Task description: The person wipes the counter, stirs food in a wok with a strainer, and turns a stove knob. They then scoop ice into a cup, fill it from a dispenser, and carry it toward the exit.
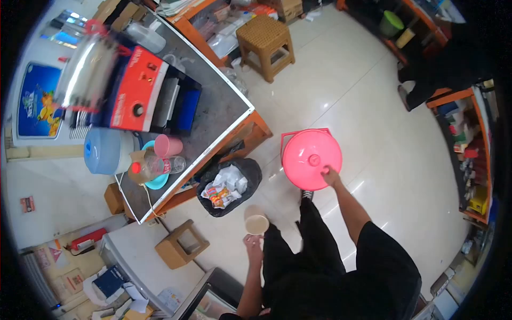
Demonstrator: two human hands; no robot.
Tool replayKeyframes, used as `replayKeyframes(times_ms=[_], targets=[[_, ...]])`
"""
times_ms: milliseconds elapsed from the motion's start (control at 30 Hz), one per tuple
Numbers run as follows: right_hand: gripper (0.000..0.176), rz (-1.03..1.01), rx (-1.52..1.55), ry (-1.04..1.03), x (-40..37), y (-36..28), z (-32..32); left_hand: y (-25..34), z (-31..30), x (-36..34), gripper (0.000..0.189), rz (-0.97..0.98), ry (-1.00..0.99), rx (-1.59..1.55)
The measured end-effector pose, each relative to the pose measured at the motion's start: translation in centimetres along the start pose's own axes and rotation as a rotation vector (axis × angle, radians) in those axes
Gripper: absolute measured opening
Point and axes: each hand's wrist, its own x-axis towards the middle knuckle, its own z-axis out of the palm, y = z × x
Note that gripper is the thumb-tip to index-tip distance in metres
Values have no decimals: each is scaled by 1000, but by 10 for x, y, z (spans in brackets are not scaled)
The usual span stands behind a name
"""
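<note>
A round pink lid (298, 168) with a small knob at its centre covers a pink container on the floor. My right hand (330, 175) is over the lid's right part, beside the knob, its fingers bent a little and apart, with nothing visible between them. My left hand (253, 241) is closed at the lower edge of a beige cup (257, 223), which it holds above the floor near my left leg. The cup's wide round end faces up.
A bin with a black bag (255, 169) stands left of the lid, beside a counter (213, 98) with a red machine (137, 88) and bottles. A woven stool (265, 40) is ahead. Another person's dark-clothed legs (421, 77) show at upper right, near shelves (482, 154).
</note>
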Motion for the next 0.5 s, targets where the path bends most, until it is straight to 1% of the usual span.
replayKeyframes(times_ms=[33,67,100,133,167,200,267,367,500], targets=[[38,38,31,-26,25,-15,-8,24,16,11,20,-24,-27,-94],[39,-55,89,22,46,-15,1,21,38,19,25,-302,-40,-467],[41,-146,145,73,62,-10,13,43,50,35,28,-447,-92,-616],[43,-115,245,-15,69,-18,16,45,68,48,27,-520,-98,-809],[44,-80,343,-101,67,-29,19,44,83,61,27,-558,-141,-887],[44,-123,308,-35,72,-27,28,44,99,75,27,-595,-184,-968],[43,-215,225,106,73,-15,39,49,130,98,33,-537,-206,-897],[36,-46,175,141,72,-5,38,67,165,137,36,-500,-260,-856],[26,69,415,67,71,-10,39,77,188,178,34,-475,-316,-907]])
